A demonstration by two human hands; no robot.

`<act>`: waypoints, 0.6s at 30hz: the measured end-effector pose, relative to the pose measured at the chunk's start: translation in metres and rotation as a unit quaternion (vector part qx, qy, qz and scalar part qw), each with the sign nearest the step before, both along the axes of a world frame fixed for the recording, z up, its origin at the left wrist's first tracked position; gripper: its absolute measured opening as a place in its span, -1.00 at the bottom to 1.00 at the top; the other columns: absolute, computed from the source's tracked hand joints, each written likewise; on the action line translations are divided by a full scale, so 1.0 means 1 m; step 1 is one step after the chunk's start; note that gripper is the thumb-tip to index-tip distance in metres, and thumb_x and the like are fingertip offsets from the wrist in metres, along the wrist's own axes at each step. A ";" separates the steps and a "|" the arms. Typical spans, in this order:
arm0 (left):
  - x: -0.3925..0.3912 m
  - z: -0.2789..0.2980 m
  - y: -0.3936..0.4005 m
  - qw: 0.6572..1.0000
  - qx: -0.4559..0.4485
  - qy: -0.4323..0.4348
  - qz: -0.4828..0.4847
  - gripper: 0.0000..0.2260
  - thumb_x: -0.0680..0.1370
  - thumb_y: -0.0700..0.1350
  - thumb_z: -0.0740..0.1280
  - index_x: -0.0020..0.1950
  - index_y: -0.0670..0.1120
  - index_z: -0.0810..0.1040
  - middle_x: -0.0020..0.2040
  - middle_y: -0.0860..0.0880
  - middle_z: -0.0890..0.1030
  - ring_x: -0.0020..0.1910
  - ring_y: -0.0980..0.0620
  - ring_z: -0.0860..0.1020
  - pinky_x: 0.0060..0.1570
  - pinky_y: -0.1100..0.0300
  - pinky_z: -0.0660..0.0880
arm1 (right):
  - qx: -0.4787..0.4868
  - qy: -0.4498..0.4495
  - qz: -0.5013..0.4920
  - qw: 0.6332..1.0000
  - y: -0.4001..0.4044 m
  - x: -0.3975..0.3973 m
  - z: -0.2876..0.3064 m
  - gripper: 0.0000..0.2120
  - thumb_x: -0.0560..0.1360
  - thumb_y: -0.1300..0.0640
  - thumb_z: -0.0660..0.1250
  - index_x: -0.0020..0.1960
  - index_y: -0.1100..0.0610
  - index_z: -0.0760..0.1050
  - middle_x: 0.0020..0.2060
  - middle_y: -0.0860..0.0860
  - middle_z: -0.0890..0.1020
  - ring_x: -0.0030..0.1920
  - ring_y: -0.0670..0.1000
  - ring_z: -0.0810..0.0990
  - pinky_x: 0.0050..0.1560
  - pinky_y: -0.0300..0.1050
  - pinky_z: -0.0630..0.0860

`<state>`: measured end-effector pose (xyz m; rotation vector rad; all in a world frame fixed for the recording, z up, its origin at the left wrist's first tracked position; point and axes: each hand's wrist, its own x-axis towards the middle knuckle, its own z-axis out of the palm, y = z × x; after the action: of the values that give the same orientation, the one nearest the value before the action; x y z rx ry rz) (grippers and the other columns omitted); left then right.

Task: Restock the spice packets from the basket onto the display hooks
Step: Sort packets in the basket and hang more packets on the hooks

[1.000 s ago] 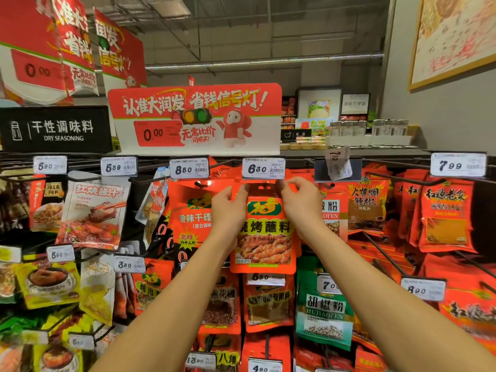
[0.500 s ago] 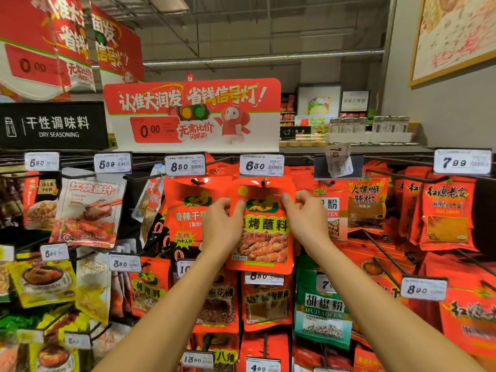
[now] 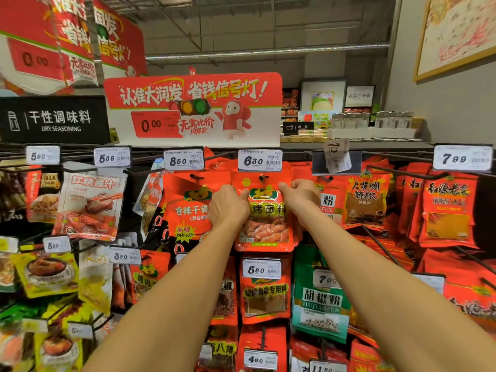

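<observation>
Nearest, two bare forearms rise from 6 o'clock toward the rack centre. The left hand (image 3: 228, 208) pinches the left upper edge of the flat red-orange plastic spice packet with green label band (image 3: 265, 213), thumb on the front; the right hand (image 3: 300, 201) grasps the right upper edge, fingers curled. The packet hangs at centre w/ its top hole at the thin black wire display hook (image 3: 264, 178), just under the white price tag marked 6.80 (image 3: 259, 160). I judge the packet light, thin & soft, film a bit slippery, so hold near the top corners beside the hole. At 9 o'clock hangs a red packet w/ yellow burst (image 3: 188, 208). Far at 12, the red-white promo sign board (image 3: 193, 108).
</observation>
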<state>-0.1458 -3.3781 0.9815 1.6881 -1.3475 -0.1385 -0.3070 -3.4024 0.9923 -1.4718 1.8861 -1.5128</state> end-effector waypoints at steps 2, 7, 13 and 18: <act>-0.001 0.000 0.002 1.000 0.003 -0.008 -0.009 -0.63 0.59 0.21 0.33 -0.16 -0.09 0.52 -0.12 -0.12 0.63 -0.16 -0.20 0.53 -0.22 0.03 0.37 | 0.012 0.012 0.013 1.000 0.002 -0.001 0.002 -0.72 0.53 -0.16 0.39 -0.15 0.04 0.51 -0.08 0.04 0.63 0.06 0.17 0.61 0.03 -0.04 0.49; 0.007 -0.008 0.020 0.998 -0.010 -0.024 -0.057 -0.70 0.59 0.15 0.34 -0.04 -0.09 0.62 -0.06 -0.12 0.67 -0.05 -0.21 0.61 -0.19 0.04 0.44 | 0.014 0.037 0.017 0.999 0.032 -0.015 -0.014 -0.77 0.56 -0.08 0.37 -0.19 0.01 0.50 -0.01 0.08 0.68 0.11 0.16 0.64 0.08 -0.08 0.49; 0.027 -0.023 0.054 0.991 -0.076 0.001 -0.111 -0.80 0.60 0.01 0.36 0.07 -0.07 0.70 -0.01 -0.01 0.72 -0.05 0.01 0.62 -0.05 0.17 0.46 | -0.056 0.042 0.011 0.997 0.080 -0.034 -0.043 -0.74 0.59 0.05 0.28 -0.11 0.17 0.66 -0.24 0.07 0.71 -0.15 0.12 0.67 -0.11 -0.02 0.53; 0.039 -0.042 0.089 0.972 -0.046 0.124 -0.194 -0.86 0.63 -0.10 0.33 -0.06 -0.06 0.66 -0.15 -0.04 0.70 -0.20 -0.03 0.70 -0.17 0.12 0.58 | -0.049 -0.104 0.147 0.982 0.123 -0.041 -0.061 -0.80 0.62 0.17 0.31 -0.16 0.17 0.61 -0.40 0.07 0.68 -0.48 0.01 0.61 -0.47 -0.13 0.52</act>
<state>-0.1064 -3.2890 0.9396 1.2666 -1.4528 -0.4884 -0.3484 -3.2792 0.9308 -1.4897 1.4240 -1.5658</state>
